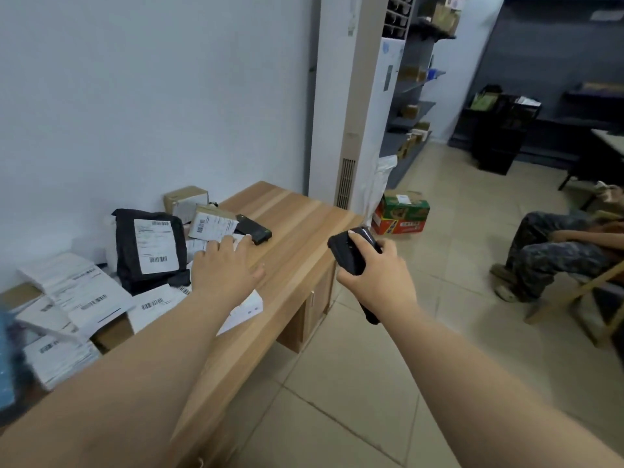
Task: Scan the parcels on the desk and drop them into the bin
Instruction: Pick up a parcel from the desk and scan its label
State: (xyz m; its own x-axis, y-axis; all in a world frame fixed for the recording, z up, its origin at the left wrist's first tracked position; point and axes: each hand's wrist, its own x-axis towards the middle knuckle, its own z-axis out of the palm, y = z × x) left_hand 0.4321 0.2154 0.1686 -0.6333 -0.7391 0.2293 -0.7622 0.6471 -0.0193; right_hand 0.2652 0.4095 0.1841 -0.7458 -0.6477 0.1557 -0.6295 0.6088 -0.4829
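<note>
Your right hand [374, 268] grips a black scanner [351, 253], fingers wrapped round its body, held out past the bench [297, 224] edge over the tiled floor [371, 383]. Your left hand [223, 268] is released, fingers straight and spread, reaching flat over the parcels [101, 292] with its fingertips above a small white one; whether it touches, you cannot tell. Just beyond those fingertips lies a black device [255, 231]. To the left a black bag [150, 248] with a white label leans among white mailers, and two brown boxes [187, 199] sit by the wall. A red and green carton [401, 212] stands on the floor past the bench end. A person [553, 251] sits at right.
</note>
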